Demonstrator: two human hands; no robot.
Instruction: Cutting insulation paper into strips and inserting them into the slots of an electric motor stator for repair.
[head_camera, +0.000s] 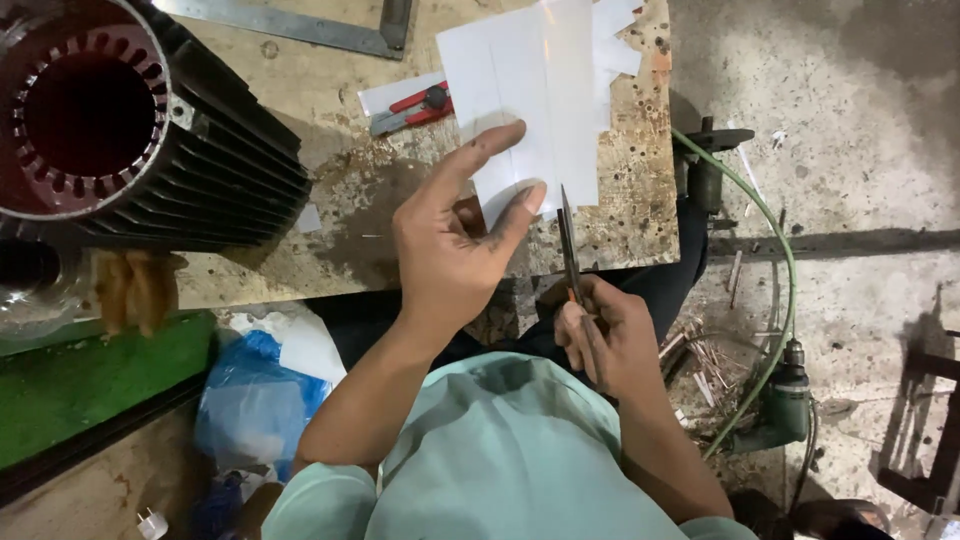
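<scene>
Nearest the lens, a pale green sleeve leads to the right hand (605, 335), whose fingers are closed round the orange handles of thin scissors (569, 245), the blades held upright just beside the left fingertips. A smooth white sheet (535, 90) is pinched at its rounded lower corner between the thumb and forefinger of the left hand (450, 250), the other fingers curled; the cutting is judged barely begun (no finished cut is visible). Beyond the fingertips a red utility knife (415, 108) lies on the pitted, stained bench (640, 190), beside a ribbed black motor housing (150, 130).

Blue plastic bag (255, 400) on floor, lower left.
</scene>
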